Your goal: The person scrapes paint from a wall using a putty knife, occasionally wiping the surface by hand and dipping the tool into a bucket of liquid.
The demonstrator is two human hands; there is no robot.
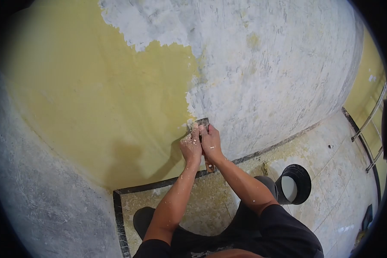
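Observation:
Low on the wall, my left hand (191, 144) and my right hand (211, 141) are closed side by side around a scraper (204, 122). Its flat, dark metal blade touches the wall at the ragged border of the yellow paint (155, 103). Below my wrists the end of its brown handle pokes out. Pale paint flakes cling to my left hand and are scattered on both forearms. My fingers hide most of the handle. To the right of the border, the bared wall (262, 77) is whitish grey with streaks and faint yellow patches.
A black bucket (306, 184) holding whitish liquid stands on the tiled floor (331, 189), right of my knee. Yellow paint crumbs lie along the dark skirting (155, 184). A metal rack or ladder (367, 124) leans at the far right. A grey wall (60, 193) rises at left.

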